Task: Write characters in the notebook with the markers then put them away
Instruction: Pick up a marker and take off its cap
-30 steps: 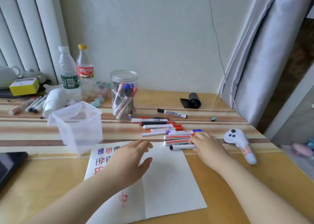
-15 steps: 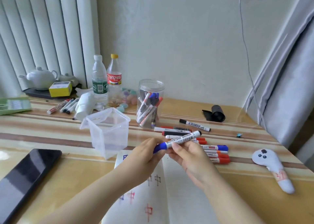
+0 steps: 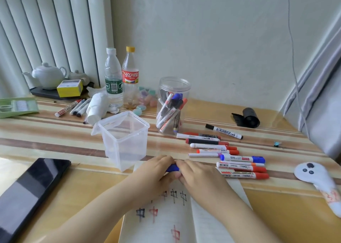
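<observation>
- Left hand (image 3: 156,171) curled around the blue end of a marker (image 3: 172,168), knuckles up, directly above the top edge of the open notebook (image 3: 166,222).
- Right hand (image 3: 200,178) pressed up against the left, fingers wrapped over the rest of the same marker (body hidden, only a short blue stretch showing between the two hands).
- Notebook under both wrists, with black and red characters written on its left page.
- Just right of the right hand: a row of loose markers (image 3: 241,166) lying flat on the striped table (image 3: 55,141), red, orange and blue caps among them.
- Beyond the left hand, close by: a clear square tub (image 3: 125,137), upright.
- Farther back, beyond both hands: a round clear jar (image 3: 172,106) holding more markers on end.
- Far left of the left hand: a dark tablet (image 3: 27,193) lying flat.
</observation>
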Tool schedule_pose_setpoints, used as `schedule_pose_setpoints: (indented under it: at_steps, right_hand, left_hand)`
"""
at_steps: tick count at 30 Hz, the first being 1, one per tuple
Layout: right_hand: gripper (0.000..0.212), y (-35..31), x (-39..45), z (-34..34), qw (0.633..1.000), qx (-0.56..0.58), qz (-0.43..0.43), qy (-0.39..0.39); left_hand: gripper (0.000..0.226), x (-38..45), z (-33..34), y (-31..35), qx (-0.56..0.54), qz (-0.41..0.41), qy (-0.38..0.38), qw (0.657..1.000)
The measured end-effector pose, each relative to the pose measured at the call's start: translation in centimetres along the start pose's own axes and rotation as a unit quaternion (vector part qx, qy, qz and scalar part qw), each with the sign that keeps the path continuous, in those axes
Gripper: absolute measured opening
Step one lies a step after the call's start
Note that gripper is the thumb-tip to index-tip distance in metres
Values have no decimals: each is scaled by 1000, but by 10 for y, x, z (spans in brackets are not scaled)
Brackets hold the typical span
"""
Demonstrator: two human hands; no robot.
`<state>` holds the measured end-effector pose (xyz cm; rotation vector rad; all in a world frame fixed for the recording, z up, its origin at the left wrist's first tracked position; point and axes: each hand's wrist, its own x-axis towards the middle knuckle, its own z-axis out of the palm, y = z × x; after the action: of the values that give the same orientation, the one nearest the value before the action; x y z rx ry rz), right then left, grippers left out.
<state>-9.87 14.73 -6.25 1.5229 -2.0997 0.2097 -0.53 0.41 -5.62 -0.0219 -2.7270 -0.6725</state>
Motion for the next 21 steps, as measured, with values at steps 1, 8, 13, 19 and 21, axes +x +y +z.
schedule_pose_setpoints:
  at_steps: [1,8,13,19,21]
  right_hand:
    - [30,0,-3,1,1000,-6,-5,-5]
    - [46,4,-5,-9,998,24,32,-42]
    - [63,9,-7,-41,954,156,173,-187]
    - [33,19,-6,-58,831,437,291,-185]
    - [23,13,-5,-63,747,564,325,-135]
  left_hand:
    - [33,-1,0,-1,-3,4,-5,1000]
    - [22,1,1,-1,-36,25,0,999]
    - [18,0,-12,-3,-29,-15,4,999]
    - [10,-8,-32,2,-26,5,27,999]
    - [15,-14,-36,7,-29,30,22,999]
